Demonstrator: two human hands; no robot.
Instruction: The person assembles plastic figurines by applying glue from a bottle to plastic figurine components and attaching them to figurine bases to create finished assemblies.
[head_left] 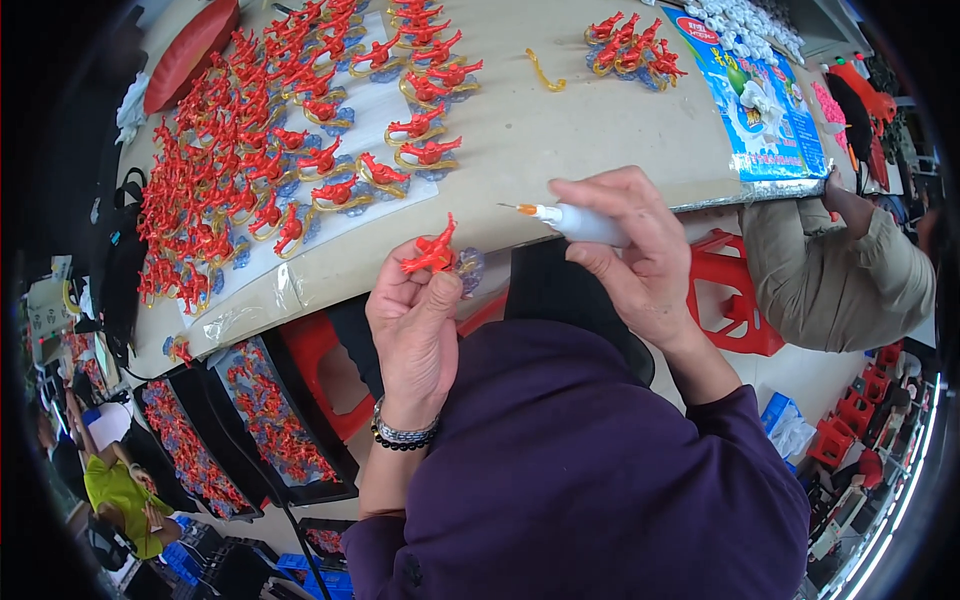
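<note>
My left hand [412,335] is closed, pinching a small red figurine [432,250] by its lower part near the table's front edge. A cloudy blue-violet base piece [469,270] shows beside the thumb; how it joins the figurine is partly hidden by my fingers. In my right hand [645,255] lies a white squeeze bottle [590,226] with an orange collar and a thin needle tip. The needle points left toward the figurine, with a gap between them. Rows of similar red figurines [320,158] with yellow curved parts and bluish bases stand beyond my left hand.
A yellow curved piece [545,70] and a small figurine group [635,50] lie farther back on the table [520,150]. At right are a blue printed sheet [755,110], a red stool [735,290] and another person's sleeve [840,270]. Figurine-filled trays [270,415] stand below left.
</note>
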